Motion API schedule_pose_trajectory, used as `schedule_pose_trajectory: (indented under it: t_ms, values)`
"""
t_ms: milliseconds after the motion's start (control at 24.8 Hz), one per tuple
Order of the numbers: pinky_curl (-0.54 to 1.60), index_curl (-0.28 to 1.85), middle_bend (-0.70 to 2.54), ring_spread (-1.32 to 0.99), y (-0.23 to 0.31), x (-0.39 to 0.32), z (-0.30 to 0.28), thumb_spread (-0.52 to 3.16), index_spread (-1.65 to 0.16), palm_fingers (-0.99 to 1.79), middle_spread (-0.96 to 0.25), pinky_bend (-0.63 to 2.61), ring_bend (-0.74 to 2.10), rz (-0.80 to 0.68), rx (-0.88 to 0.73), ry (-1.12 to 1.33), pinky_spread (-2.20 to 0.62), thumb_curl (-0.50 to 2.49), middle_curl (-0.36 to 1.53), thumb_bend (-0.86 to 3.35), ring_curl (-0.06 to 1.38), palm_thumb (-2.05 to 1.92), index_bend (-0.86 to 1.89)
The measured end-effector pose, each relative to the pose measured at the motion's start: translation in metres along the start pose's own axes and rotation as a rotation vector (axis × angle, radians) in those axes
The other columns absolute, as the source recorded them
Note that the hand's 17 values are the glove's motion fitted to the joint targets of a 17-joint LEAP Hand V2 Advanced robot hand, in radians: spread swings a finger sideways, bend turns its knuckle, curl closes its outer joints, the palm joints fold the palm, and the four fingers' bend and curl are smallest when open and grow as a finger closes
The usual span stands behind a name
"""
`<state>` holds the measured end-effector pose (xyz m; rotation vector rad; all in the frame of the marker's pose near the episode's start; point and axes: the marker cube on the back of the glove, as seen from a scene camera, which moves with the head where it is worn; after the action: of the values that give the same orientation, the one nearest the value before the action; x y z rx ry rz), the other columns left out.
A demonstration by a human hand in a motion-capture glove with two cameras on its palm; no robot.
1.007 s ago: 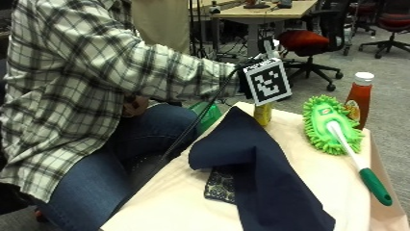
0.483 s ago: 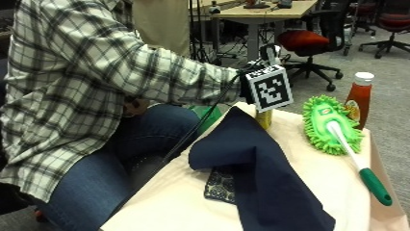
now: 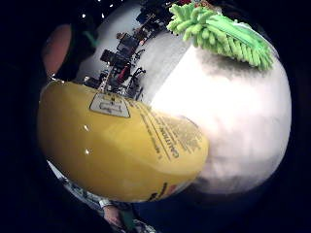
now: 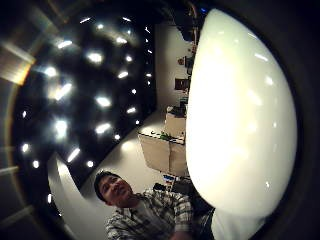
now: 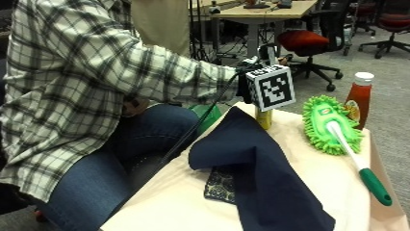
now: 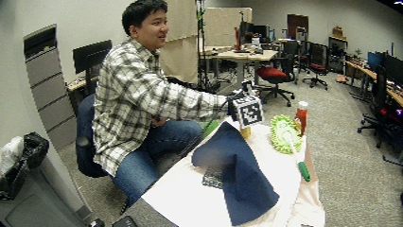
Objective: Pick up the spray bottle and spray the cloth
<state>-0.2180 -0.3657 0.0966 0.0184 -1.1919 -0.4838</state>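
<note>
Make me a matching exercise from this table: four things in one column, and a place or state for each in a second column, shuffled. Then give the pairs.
Things:
1. spray bottle
2. cloth
3. green duster
4. ketchup bottle

Places or states:
A. stands upright at the table's far corner, beyond the duster head
B. lies draped down the middle of the table
C. yellow, right at the gloved right hand
D. fluffy head lies flat, its handle pointing toward the near edge

Pairs: 1-C, 2-B, 3-D, 4-A

Cloth (image 5: pixel 256 173) lies on table (image 5: pixel 185 202), duster (image 5: pixel 333 127) beside it, bottle (image 5: pixel 264 118) behind
</note>
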Motion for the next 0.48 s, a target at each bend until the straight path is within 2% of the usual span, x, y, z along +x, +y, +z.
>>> schedule_pose_trajectory:
  t_ms: [40,161,282,483]
  values:
    - [0.43,0.47,0.29,-0.16,0.001,-0.001,-0.001,0.46,-0.27,0.69,-0.09,0.18,0.40,0.001,-0.007,0.006,0.07,0.72,0.51,-0.03,0.48,1.14,0.13]
    - [0.45,0.43,0.20,-0.10,0.006,-0.004,-0.005,0.54,-0.30,0.26,-0.07,0.20,0.35,0.003,-0.024,0.035,0.12,0.71,0.48,-0.05,0.48,1.08,0.05]
    - [0.46,0.38,0.17,-0.05,0.014,-0.010,-0.010,0.60,-0.35,0.01,-0.07,0.27,0.33,0.002,-0.044,0.072,0.15,0.69,0.46,-0.07,0.47,1.01,-0.01]
    - [0.41,0.28,0.16,0.00,0.027,-0.021,-0.021,0.69,-0.39,-0.09,-0.07,0.32,0.29,0.002,-0.034,0.137,0.17,0.64,0.41,-0.07,0.40,0.89,0.03]
